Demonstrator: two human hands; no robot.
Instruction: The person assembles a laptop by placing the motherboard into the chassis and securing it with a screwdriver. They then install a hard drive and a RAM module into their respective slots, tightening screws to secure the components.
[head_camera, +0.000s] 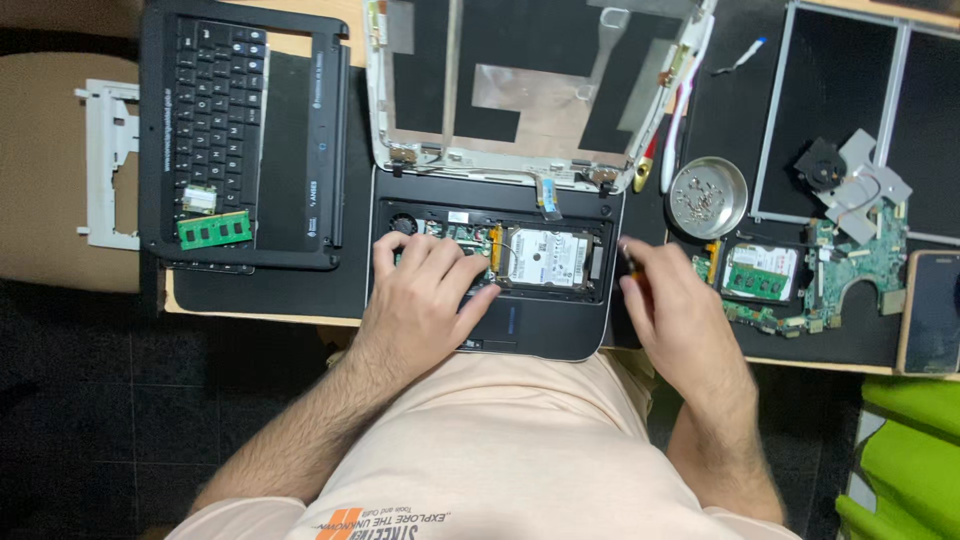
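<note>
An opened black laptop base (540, 335) lies in front of me, its silver hard drive (545, 257) and green board exposed. My left hand (425, 295) rests flat on the left part of the base, fingers spread over the board next to the drive. My right hand (670, 305) sits at the base's right edge, closed around a small screwdriver (634, 272) with an orange and black handle. The stripped lid shell (530, 90) stands open behind the base.
A removed keyboard frame (240, 130) with a green memory stick (213, 230) lies at the left. A round metal dish of screws (708, 197), a green motherboard (800, 275), a fan, a screen panel (850, 110) and a phone (932, 310) sit at the right. A white plastic frame (108, 165) lies on a chair.
</note>
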